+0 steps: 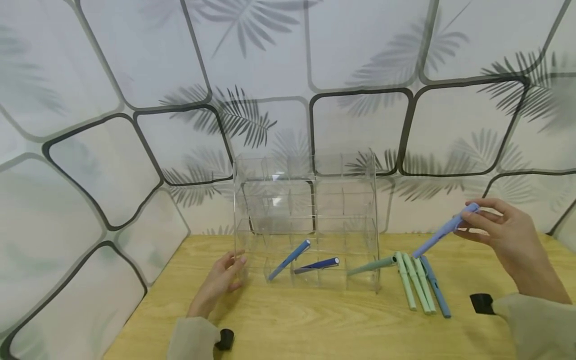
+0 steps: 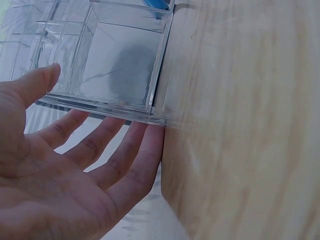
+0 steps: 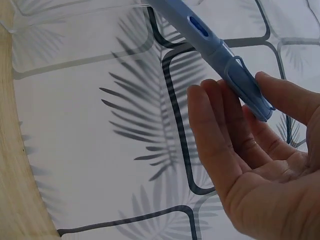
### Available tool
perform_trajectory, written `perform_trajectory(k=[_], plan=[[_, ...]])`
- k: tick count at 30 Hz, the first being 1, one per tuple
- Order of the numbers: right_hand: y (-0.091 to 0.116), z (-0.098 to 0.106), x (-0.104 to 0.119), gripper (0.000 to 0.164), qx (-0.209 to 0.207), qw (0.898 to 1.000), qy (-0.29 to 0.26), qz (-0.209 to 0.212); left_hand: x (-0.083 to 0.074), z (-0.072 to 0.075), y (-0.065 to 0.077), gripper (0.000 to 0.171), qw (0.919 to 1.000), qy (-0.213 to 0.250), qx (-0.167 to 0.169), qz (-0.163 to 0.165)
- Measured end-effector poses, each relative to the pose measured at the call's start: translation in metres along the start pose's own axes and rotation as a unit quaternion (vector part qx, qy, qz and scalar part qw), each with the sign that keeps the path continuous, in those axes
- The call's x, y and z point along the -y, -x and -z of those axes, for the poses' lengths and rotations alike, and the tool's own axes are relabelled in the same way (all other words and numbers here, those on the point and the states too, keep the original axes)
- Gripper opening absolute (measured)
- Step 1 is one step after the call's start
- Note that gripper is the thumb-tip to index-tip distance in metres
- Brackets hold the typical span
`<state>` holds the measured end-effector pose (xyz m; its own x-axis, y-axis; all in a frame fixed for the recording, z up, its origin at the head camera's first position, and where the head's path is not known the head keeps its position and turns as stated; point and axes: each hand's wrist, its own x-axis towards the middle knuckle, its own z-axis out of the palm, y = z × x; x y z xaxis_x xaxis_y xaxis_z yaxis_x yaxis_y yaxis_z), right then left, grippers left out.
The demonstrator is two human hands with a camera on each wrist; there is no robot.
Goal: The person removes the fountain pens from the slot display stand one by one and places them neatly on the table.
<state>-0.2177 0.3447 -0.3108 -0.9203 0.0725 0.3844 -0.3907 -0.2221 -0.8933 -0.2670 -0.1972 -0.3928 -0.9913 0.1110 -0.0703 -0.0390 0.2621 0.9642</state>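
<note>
While left fingers (image 2: 142, 165) hold the clear rack (image 1: 306, 220) near the table's (image 1: 315, 320) back edge, right fingers (image 3: 215, 135) pinch a slanted, kinda periwinkle pen (image 1: 445, 231) with a loopy clip (image 3: 247, 85).

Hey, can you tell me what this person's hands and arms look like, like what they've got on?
The left hand and right hand are bare, with no gloves or rings showing. Both arms wear plain, pale beige-grey long sleeves. A small black piece shows at each cuff; I can't tell exactly what it is.
</note>
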Motion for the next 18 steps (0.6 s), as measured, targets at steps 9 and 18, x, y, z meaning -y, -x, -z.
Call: perform_trajectory(k=[9,18], plan=[[0.000,0.012,-0.008,0.020,-0.030,0.991,0.127,-0.037,0.000,0.001,-0.001,0.051,1.0000,-0.004,-0.002,0.001],[-0.002,0.019,-0.017,0.045,0.000,0.918,0.387,-0.084,0.000,0.002,-0.002,0.055,0.9999,-0.009,0.006,-0.006]])
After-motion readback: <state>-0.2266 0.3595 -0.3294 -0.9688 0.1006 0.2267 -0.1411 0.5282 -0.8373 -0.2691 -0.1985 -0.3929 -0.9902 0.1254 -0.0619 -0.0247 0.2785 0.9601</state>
